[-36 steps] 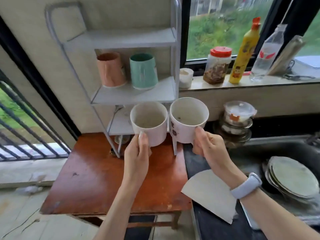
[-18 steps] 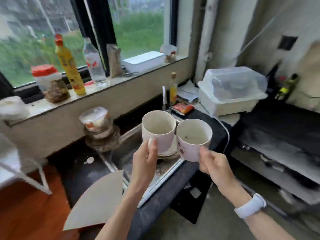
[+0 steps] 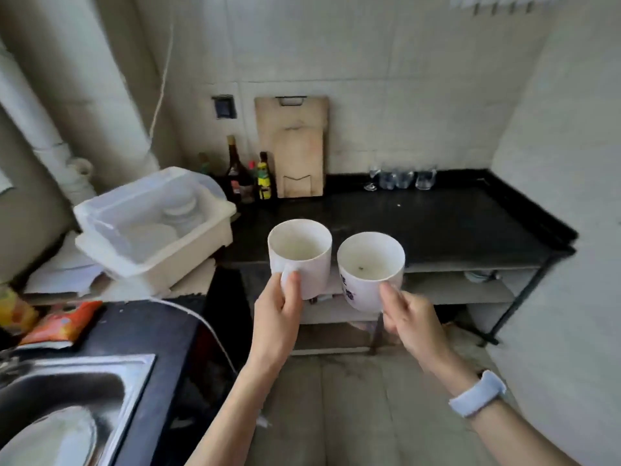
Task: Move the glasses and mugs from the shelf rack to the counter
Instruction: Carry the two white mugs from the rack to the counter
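My left hand (image 3: 280,312) grips a plain white mug (image 3: 300,255) by its handle. Beside it, my right hand (image 3: 408,319) holds a white mug with purple print (image 3: 369,269). Both mugs are upright, side by side, in the air in front of the black counter (image 3: 437,220). Several clear glasses (image 3: 401,178) stand in a row at the back of that counter against the wall. The shelf rack is out of view.
Two wooden cutting boards (image 3: 295,146) lean on the wall, with dark sauce bottles (image 3: 248,176) to their left. A white plastic bin with a lid (image 3: 151,220) sits at the counter's left end. A steel sink (image 3: 67,398) is at lower left. Open shelves run under the counter.
The view has swung right from the shelf rack, past the window and sink, to the black counter. Both hands still carry the same two mugs.
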Demonstrator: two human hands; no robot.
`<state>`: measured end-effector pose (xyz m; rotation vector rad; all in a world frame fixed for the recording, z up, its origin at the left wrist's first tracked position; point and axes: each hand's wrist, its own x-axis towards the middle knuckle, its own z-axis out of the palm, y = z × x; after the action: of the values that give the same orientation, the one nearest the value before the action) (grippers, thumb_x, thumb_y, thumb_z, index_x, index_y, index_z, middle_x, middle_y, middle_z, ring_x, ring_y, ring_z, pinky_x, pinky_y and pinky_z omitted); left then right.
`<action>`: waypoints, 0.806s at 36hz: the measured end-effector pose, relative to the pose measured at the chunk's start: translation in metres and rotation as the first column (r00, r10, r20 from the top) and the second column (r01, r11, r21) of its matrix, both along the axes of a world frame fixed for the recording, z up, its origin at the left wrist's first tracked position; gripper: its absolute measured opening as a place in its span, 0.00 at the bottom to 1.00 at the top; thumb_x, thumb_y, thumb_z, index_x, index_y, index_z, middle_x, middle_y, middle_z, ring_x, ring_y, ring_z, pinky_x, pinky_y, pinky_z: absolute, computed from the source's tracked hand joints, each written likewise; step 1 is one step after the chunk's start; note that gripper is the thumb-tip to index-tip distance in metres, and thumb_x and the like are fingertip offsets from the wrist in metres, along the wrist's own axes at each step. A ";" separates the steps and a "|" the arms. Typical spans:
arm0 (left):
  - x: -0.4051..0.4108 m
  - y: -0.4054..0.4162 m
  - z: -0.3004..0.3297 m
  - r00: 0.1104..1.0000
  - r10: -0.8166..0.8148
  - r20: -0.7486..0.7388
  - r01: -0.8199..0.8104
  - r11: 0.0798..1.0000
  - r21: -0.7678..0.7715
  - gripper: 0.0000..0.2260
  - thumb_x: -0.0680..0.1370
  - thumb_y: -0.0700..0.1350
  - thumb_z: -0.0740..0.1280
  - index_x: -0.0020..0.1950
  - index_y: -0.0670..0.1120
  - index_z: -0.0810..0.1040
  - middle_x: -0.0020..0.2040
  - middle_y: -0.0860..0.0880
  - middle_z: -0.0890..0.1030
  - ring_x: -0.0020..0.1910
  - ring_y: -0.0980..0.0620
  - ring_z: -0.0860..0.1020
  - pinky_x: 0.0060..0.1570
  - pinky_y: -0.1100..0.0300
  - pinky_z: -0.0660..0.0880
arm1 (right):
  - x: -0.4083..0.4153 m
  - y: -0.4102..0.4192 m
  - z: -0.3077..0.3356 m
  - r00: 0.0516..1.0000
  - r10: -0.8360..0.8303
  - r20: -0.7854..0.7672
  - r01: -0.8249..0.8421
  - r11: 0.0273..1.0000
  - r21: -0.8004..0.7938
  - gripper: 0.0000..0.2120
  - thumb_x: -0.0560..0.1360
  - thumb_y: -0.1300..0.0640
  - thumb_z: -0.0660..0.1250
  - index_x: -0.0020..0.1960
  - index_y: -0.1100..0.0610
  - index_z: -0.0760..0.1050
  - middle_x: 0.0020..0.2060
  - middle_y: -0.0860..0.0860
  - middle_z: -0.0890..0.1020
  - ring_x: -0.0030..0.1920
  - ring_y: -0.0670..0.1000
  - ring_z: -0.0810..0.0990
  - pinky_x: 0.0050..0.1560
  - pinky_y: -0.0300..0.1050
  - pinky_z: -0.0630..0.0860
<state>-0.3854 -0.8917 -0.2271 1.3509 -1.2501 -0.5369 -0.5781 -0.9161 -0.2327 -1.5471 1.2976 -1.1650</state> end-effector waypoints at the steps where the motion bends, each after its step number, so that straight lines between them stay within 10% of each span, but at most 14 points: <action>1: -0.009 -0.017 -0.003 0.999 -0.032 -0.006 0.032 0.999 0.007 0.22 0.77 0.59 0.55 0.35 0.41 0.67 0.30 0.52 0.70 0.30 0.57 0.68 0.31 0.64 0.67 | -0.009 -0.009 -0.002 0.999 -0.034 -0.009 0.034 0.999 0.000 0.27 0.78 0.51 0.58 0.20 0.52 0.60 0.15 0.45 0.63 0.21 0.43 0.60 0.25 0.33 0.59; 7: -0.051 -0.122 -0.022 0.978 -0.209 -0.028 0.210 0.976 0.051 0.19 0.79 0.53 0.56 0.36 0.41 0.68 0.31 0.51 0.72 0.31 0.54 0.69 0.32 0.62 0.68 | -0.047 -0.076 -0.013 0.979 -0.200 -0.049 0.202 0.979 0.039 0.24 0.78 0.55 0.59 0.24 0.55 0.59 0.21 0.51 0.64 0.25 0.48 0.61 0.32 0.45 0.58; 14: -0.062 -0.242 -0.035 0.929 -0.368 -0.032 0.370 0.923 0.105 0.13 0.77 0.58 0.57 0.38 0.53 0.72 0.33 0.55 0.75 0.33 0.59 0.73 0.32 0.65 0.71 | -0.060 -0.183 -0.025 0.927 -0.372 -0.043 0.373 0.912 0.170 0.24 0.75 0.57 0.63 0.22 0.51 0.63 0.16 0.44 0.66 0.20 0.42 0.62 0.24 0.33 0.58; 29: -0.104 -0.434 -0.073 0.899 -0.429 -0.084 0.436 0.865 0.248 0.15 0.79 0.53 0.57 0.42 0.42 0.72 0.33 0.49 0.74 0.33 0.52 0.72 0.33 0.57 0.70 | -0.099 -0.354 -0.046 0.869 -0.486 -0.094 0.489 0.813 0.315 0.18 0.72 0.59 0.63 0.26 0.54 0.61 0.24 0.51 0.63 0.28 0.50 0.60 0.31 0.44 0.56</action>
<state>-0.4891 -1.3260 -0.3005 1.2697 -1.5106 -1.0651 -0.6773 -1.2702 -0.2783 -0.9964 1.8626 -1.1629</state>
